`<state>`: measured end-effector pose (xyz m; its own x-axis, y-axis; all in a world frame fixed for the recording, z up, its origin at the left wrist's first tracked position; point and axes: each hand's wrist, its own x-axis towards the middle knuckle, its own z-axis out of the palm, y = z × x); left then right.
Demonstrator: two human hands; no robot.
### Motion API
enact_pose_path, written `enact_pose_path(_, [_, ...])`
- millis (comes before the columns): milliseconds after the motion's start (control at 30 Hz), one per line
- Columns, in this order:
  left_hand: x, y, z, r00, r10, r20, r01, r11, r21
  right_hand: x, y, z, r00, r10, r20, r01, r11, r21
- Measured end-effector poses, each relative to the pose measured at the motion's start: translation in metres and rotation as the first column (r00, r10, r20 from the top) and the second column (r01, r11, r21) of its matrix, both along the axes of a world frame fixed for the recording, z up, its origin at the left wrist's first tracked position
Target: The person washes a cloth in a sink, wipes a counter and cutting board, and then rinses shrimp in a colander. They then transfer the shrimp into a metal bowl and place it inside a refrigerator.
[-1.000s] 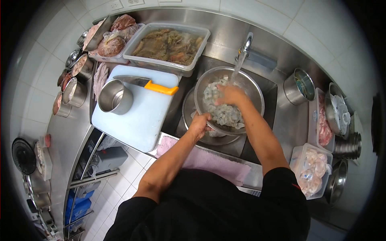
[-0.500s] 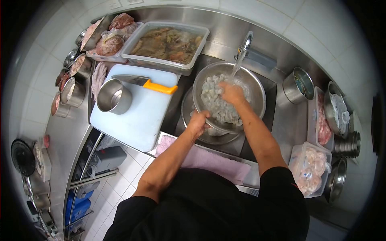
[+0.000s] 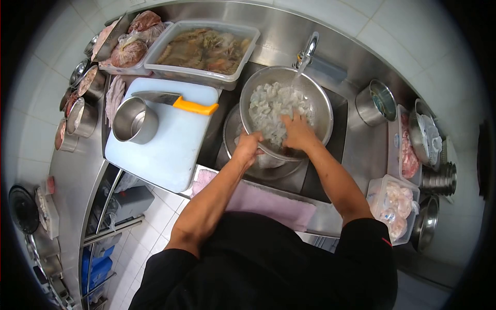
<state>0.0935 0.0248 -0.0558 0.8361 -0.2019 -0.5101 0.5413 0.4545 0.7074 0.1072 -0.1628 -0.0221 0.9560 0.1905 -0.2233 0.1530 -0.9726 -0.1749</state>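
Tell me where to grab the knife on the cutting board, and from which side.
Probably by its yellow handle, coming from the right, the sink side: the handle points that way, while the blade points left, near the metal container.

The left forearm (image 3: pixel 209 204) slants from the near left toward the far right, its elbow bent, ending in the left hand (image 3: pixel 248 148) with fingers curled in a closed grip. The right forearm (image 3: pixel 337 181) angles from the near right toward the far left. The right hand (image 3: pixel 300 133) lies back-up, its fingers spread loosely. The two hands are near each other but apart.
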Motion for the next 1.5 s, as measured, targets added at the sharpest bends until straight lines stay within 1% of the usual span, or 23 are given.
enact_pose_path(67, [0.0,0.002,-0.005,1.0,-0.01,0.007,0.01,1.0,0.025,0.018,-0.002,-0.008,0.996,0.038,0.082,-0.036,0.999,-0.03])
enact_pose_path(167, [-0.005,0.005,-0.01,1.0,-0.011,-0.016,0.012,0.999,0.031,0.033,0.0,-0.009,0.976,0.079,0.201,-0.081,0.997,0.004])
enact_pose_path(233, [-0.005,0.006,-0.008,1.0,-0.01,0.01,0.01,0.999,0.033,0.044,0.006,-0.006,0.99,0.041,0.133,-0.041,0.999,-0.006])
enact_pose_path(267, [-0.004,0.006,-0.008,1.0,-0.014,-0.006,0.014,0.999,0.034,0.052,0.009,-0.003,0.994,0.022,0.103,-0.021,1.0,-0.012])
enact_pose_path(367, [-0.004,0.008,-0.014,0.999,-0.009,-0.045,0.011,0.999,0.032,0.067,0.008,-0.013,0.994,-0.022,0.104,0.017,0.999,0.046])
enact_pose_path(467, [-0.002,0.008,-0.01,0.999,-0.003,-0.04,0.004,1.0,0.026,0.075,0.006,-0.02,0.995,-0.065,0.075,0.056,0.991,0.12])
enact_pose_path(567, [-0.002,0.009,-0.011,0.999,-0.016,-0.046,0.018,0.999,0.042,0.07,0.005,-0.02,0.991,-0.099,0.093,0.074,0.967,0.243])
enact_pose_path(667, [-0.005,0.007,-0.002,0.997,-0.012,-0.073,0.017,0.998,0.061,0.07,0.007,-0.023,0.977,-0.203,0.072,0.183,0.959,0.217])
enact_pose_path(767, [-0.005,0.009,-0.006,0.997,-0.026,-0.075,0.03,0.999,0.044,0.067,0.009,-0.013,0.972,-0.227,0.056,0.214,0.961,0.177])
enact_pose_path(867, [-0.003,0.01,-0.007,0.997,-0.023,-0.073,0.024,1.0,0.017,0.066,0.01,-0.008,0.975,-0.221,-0.025,0.223,0.964,0.144])
enact_pose_path(967, [0.003,0.013,-0.005,0.997,-0.001,-0.072,0.001,1.0,-0.012,0.058,0.003,-0.022,0.975,-0.149,0.165,0.099,0.955,0.279])
enact_pose_path(1067, [0.008,0.016,-0.012,0.997,0.013,-0.074,-0.015,1.0,-0.023,0.023,0.005,-0.01,0.973,0.003,0.23,-0.015,0.998,0.053])
enact_pose_path(1133, [0.009,0.016,-0.008,0.998,0.007,-0.058,-0.008,1.0,-0.02,0.024,0.008,-0.004,0.996,-0.091,-0.01,0.091,0.99,0.103])
enact_pose_path(1167, [0.008,0.015,-0.006,1.0,-0.001,-0.026,0.002,1.0,0.023,0.024,0.009,-0.003,0.982,-0.131,-0.132,0.147,0.982,0.12])
enact_pose_path(1233, [0.002,0.014,-0.002,0.999,-0.016,0.031,0.012,0.993,0.113,0.029,0.005,-0.016,0.992,-0.085,-0.09,0.098,0.983,0.158])
enact_pose_path(1267, [0.002,0.017,-0.001,0.999,-0.025,0.026,0.022,0.994,0.109,0.034,0.003,-0.025,0.996,-0.059,-0.068,0.07,0.982,0.177])
enact_pose_path(1333, [0.001,0.018,-0.004,0.999,-0.042,0.014,0.041,0.995,0.094,0.05,-0.015,-0.042,0.999,-0.005,0.044,-0.008,0.961,0.276])
enact_pose_path(1367, [0.0,0.016,-0.006,1.0,-0.025,-0.018,0.026,0.996,0.083,0.058,-0.022,-0.049,0.995,0.018,0.101,-0.049,0.946,0.319])
enact_pose_path(1400, [0.0,0.014,-0.011,0.999,-0.01,-0.05,0.014,0.997,0.074,0.063,-0.02,-0.041,0.998,-0.052,0.035,0.036,0.932,0.36])
enact_pose_path(1433, [0.0,0.012,-0.014,0.997,0.002,-0.081,0.003,0.998,0.064,0.065,-0.015,-0.02,0.992,-0.122,-0.032,0.124,0.911,0.394])
enact_pose_path(1467, [0.001,0.012,-0.011,0.998,-0.012,-0.07,0.016,0.998,0.056,0.064,-0.012,-0.005,0.976,-0.19,-0.104,0.216,0.881,0.421])
enact_pose_path(1500, [0.002,0.012,-0.006,0.998,-0.026,-0.058,0.029,0.998,0.048,0.06,-0.01,0.001,0.985,-0.119,-0.123,0.155,0.925,0.346])
